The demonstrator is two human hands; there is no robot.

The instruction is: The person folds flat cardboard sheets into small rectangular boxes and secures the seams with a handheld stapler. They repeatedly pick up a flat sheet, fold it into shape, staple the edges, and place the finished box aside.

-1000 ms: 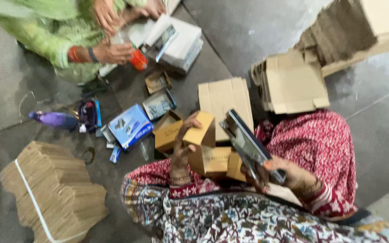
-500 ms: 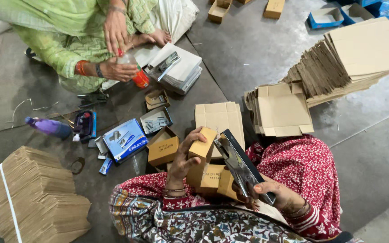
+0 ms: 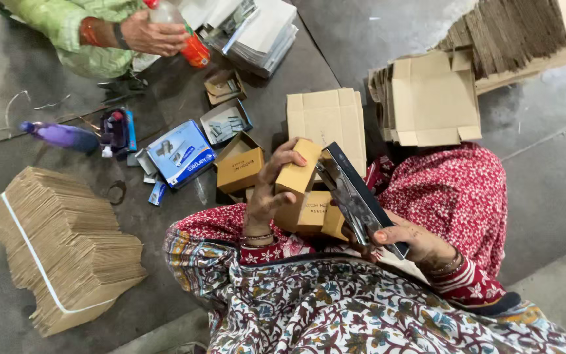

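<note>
My left hand grips a small folded brown cardboard box above my lap. My right hand holds a large black stapler whose nose meets the box's right edge. More small brown boxes lie under the held one on my lap. An assembled open box sits on the floor just left of my left hand.
Flat cardboard blanks lie ahead and in a stack at right. A strapped bundle of blanks is at left. A blue box, purple bottle and staple trays litter the floor. Another person's hand holds an orange bottle.
The view has shifted nearer and lower. My hands stay on the box and stapler, with the box tilted a little more upright. The other person has lifted the orange bottle.
</note>
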